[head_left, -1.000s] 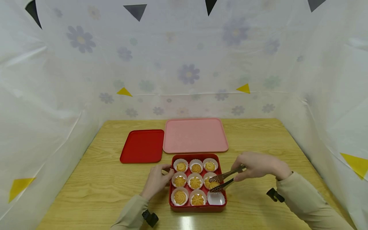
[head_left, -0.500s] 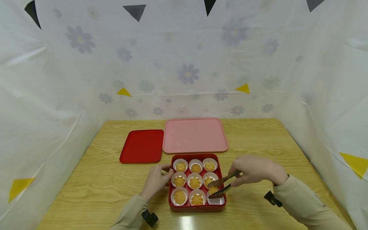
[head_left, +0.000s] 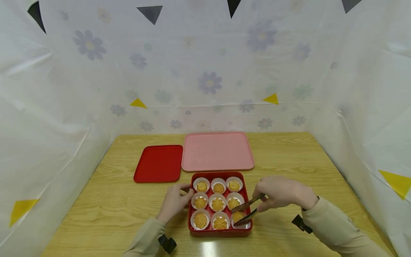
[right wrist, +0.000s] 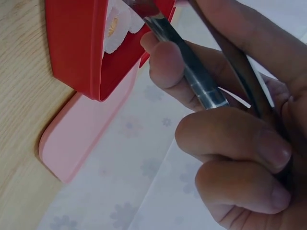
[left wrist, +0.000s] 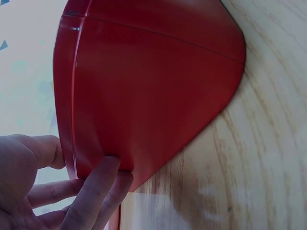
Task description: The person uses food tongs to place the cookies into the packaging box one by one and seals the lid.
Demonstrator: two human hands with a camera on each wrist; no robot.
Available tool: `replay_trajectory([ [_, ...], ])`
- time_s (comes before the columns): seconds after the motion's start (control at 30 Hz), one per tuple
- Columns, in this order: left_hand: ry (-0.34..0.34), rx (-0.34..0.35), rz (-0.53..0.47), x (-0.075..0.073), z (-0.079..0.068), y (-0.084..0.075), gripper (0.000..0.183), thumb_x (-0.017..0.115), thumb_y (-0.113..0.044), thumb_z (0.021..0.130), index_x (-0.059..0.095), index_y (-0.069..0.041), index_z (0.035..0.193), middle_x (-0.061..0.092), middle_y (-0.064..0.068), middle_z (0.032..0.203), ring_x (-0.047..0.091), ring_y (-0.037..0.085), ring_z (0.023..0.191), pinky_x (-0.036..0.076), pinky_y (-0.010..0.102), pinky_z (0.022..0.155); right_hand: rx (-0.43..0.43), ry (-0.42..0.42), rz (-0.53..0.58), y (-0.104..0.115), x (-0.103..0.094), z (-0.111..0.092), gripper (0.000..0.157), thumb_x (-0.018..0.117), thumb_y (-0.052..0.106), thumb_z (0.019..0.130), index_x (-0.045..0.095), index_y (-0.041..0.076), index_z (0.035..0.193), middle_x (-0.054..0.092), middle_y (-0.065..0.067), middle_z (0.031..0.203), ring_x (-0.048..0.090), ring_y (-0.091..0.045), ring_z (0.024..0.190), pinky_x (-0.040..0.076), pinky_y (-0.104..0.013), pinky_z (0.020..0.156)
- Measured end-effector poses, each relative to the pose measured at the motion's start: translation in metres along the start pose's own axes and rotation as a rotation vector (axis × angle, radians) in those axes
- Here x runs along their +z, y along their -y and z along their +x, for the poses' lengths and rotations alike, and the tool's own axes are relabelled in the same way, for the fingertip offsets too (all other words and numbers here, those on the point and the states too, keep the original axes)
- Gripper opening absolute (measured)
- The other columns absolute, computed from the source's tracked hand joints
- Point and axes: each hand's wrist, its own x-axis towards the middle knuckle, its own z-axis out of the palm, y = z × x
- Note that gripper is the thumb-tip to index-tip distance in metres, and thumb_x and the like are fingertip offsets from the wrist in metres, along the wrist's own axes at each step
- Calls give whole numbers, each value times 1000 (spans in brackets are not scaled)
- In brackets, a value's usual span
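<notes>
My right hand (head_left: 282,192) grips a pair of dark metal tongs (head_left: 253,202), their perforated ends around a piped cookie (head_left: 238,216) in the front-right white paper cup (head_left: 247,225). The red box (head_left: 221,233) holds rows of such cups with swirled and star-shaped cookies (head_left: 218,204). At the box's left side my left hand (head_left: 176,201) holds the wall near the rim. The left wrist view shows its fingertips (left wrist: 112,164) against the outer wall. Close up in the right wrist view, the tongs (right wrist: 196,76) lie between thumb and fingers.
Behind the box lies a pink tray (head_left: 218,151), with a flat red lid-like tray (head_left: 159,163) to its left. The wooden table (head_left: 289,153) is enclosed by pale flowered sheeting (head_left: 208,64) at the back and sides.
The right hand and tongs have moved toward me and slightly left, carrying the cookie from over the middle-right cup down into the front-right cup. The left hand has stayed at the box.
</notes>
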Motion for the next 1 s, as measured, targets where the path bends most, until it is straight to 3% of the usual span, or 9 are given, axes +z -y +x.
replay_trajectory([
  [0.6, -9, 15, 24, 1, 0, 0, 27, 68, -12, 91, 72, 5, 112, 74, 13, 93, 68, 14, 73, 56, 25, 64, 6, -30, -34, 1, 6, 2, 10, 83, 28, 80, 77, 22, 84, 62, 16, 68, 47, 3, 58, 41, -19, 55],
  [1.0, -11, 15, 19, 0, 0, 0, 28, 68, -13, 91, 72, 5, 112, 74, 14, 94, 68, 14, 72, 56, 24, 63, 21, -43, 17, -2, 6, 1, 16, 84, 29, 80, 79, 22, 93, 62, 17, 69, 46, 3, 60, 40, -19, 56],
])
